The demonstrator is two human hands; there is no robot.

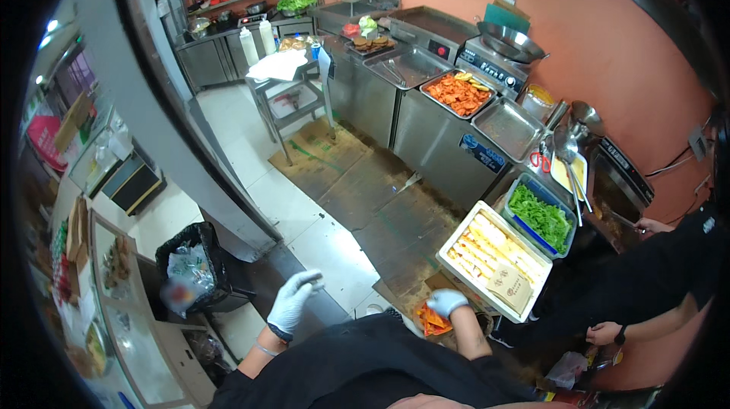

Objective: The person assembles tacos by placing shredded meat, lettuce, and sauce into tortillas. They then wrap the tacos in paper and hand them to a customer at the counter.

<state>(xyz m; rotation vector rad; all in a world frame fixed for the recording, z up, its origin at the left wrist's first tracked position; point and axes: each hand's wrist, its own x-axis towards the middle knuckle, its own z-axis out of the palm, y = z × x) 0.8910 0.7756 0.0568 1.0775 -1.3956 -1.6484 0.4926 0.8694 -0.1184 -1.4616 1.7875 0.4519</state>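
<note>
My left hand (pixel 292 302), in a white glove, hangs in the air over the floor with its fingers loosely bent. I see nothing in it. My right hand (pixel 446 302), also gloved, is curled low by a container of orange packets or wrappers (pixel 433 320). Its fingertips are hidden, so I cannot tell whether it holds something. Just beyond it stands a white foam box (pixel 447 255) with rows of pale food, perhaps wraps, and a brown paper bag (pixel 509 288) on top. A blue plastic tub of chopped lettuce (pixel 539 212) adjoins the box.
A steel counter bears a tray of orange-red food pieces (pixel 456 95), a steel tray (pixel 509 128), red-handled scissors (pixel 540 162) and a wok (pixel 510 41). A co-worker's hand (pixel 653 226) holds a utensil at the right. A black-lined bin (pixel 211 238) stands left, beside a door frame (pixel 188 107).
</note>
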